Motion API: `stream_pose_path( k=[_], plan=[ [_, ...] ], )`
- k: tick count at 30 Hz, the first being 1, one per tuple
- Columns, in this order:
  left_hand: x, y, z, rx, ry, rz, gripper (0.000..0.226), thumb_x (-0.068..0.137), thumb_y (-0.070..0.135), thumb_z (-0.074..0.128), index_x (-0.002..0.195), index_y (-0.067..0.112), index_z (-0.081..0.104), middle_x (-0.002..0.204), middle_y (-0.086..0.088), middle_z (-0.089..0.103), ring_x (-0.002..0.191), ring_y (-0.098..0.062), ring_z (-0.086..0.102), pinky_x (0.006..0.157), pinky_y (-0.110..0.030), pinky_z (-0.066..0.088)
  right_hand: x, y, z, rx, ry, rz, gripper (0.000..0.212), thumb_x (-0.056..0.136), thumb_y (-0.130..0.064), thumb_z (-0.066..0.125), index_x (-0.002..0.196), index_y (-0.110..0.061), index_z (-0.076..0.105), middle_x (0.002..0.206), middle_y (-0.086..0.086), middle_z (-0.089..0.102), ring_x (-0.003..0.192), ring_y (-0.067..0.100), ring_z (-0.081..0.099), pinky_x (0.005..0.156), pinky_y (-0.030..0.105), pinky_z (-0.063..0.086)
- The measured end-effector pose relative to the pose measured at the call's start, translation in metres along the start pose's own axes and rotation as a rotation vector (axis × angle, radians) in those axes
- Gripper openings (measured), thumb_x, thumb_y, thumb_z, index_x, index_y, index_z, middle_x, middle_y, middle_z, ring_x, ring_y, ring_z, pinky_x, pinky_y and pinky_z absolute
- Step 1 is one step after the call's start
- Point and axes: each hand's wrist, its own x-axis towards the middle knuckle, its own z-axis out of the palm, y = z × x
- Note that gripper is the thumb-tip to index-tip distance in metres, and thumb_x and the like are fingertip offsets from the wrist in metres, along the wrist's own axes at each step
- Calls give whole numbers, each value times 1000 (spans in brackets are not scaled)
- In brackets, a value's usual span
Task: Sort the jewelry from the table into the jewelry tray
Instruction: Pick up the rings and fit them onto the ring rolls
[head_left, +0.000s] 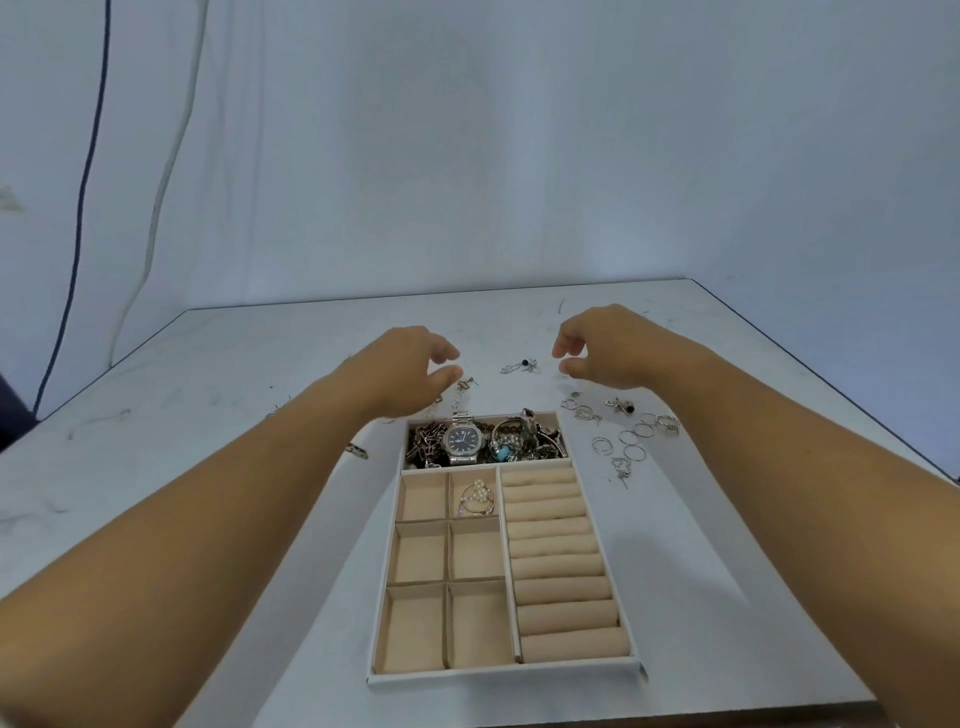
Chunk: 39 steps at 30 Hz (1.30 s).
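Observation:
A beige jewelry tray (501, 671) lies in front of me. Its far compartment holds a silver watch (462, 440) and a tangle of chains and bracelets (524, 439). A pearl ring (477, 498) sits in one small square compartment. The ring rolls (556, 561) on the right hold nothing. Beyond the tray, my left hand (410, 366) and my right hand (597, 345) hover over the table with fingers loosely curled, holding nothing. An earring with a dark bead (521, 366) lies between them. Several thin rings (631, 441) and earrings (621, 406) lie right of the tray.
A white table (208, 415) stands against a white backdrop. A small metal piece (357, 450) lies left of the tray, and a chain (462, 389) lies under my left hand. A dark cable (83, 182) hangs at the left.

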Motion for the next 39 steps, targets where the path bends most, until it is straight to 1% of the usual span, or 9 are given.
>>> stream_pose_path(
  k=[3,7,16,20,24,27,31,35,39],
  plan=[
    [17,10,3,-6,-25,35,37,96,39,48,128,22,56,125,2,59,100,-11,50,90,-25,35,1,12,-7,-38,-16,10,20,89,-31,61,108,-25,63,110,-6,59,97,11,50,91,35,45],
    [39,38,13,-31,-48,100,33,96,38,49,123,23,60,122,4,61,112,-15,52,92,-25,35,-6,30,-9,-62,-31,41,20,87,-30,62,107,-26,63,108,-7,58,100,14,51,91,37,45],
    [66,109,42,-46,-124,252,27,90,39,59,116,32,64,114,7,59,109,-12,51,92,-26,39,-44,71,-12,-34,-143,136,20,85,-33,66,103,-25,68,95,-11,56,91,11,51,77,26,40],
    [68,130,51,-36,-146,319,29,88,39,62,117,35,63,109,8,58,108,-12,46,92,-28,39,-63,78,-9,42,-186,172,20,78,-39,72,93,-27,72,83,-18,59,89,10,58,76,27,46],
    [69,141,55,-13,-150,297,30,92,33,57,121,34,60,113,6,57,115,-16,40,98,-35,39,-73,78,-4,122,-172,186,17,75,-43,73,84,-29,72,84,-14,66,85,8,61,76,29,52],
    [70,142,58,3,-148,278,30,94,26,53,122,32,60,115,5,58,117,-18,41,99,-36,40,-79,79,-1,143,-151,184,17,75,-42,73,85,-29,72,86,-14,67,83,6,61,75,28,52],
    [71,139,62,11,-156,247,34,94,17,45,121,31,61,118,4,57,120,-19,41,100,-39,39,-87,79,-2,185,-118,168,14,85,-37,63,87,-25,70,84,-13,65,81,7,59,69,25,47],
    [71,138,64,6,-154,235,33,94,17,45,117,31,63,117,4,59,116,-18,47,97,-40,42,-95,77,-3,212,-164,179,16,72,-41,73,85,-32,70,88,-17,65,82,3,60,69,24,49],
    [70,140,64,5,-154,229,27,92,23,52,114,32,65,112,8,61,112,-15,50,96,-39,44,-93,78,-2,206,-204,188,15,73,-33,76,88,-31,73,79,-18,64,78,3,60,69,23,49]
  ],
)
